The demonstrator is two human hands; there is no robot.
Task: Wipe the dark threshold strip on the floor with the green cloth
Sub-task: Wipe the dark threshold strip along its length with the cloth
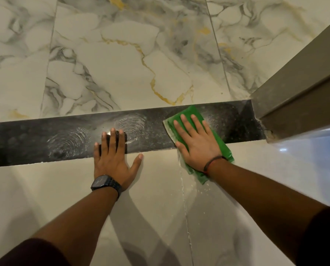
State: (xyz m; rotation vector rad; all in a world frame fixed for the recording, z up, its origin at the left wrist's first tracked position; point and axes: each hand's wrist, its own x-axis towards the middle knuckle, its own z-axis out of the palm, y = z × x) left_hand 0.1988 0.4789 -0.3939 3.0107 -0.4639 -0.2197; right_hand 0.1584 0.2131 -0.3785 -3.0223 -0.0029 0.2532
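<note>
Green cloth [181, 117] lies flat beneath right hand [196, 144], seemingly pressed.

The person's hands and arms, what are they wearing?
Both hands are bare, no gloves. The left hand has a black watch with a dark link band on its wrist. The right hand has a thin dark cord bracelet. Dark sleeves begin near the elbows.
</note>
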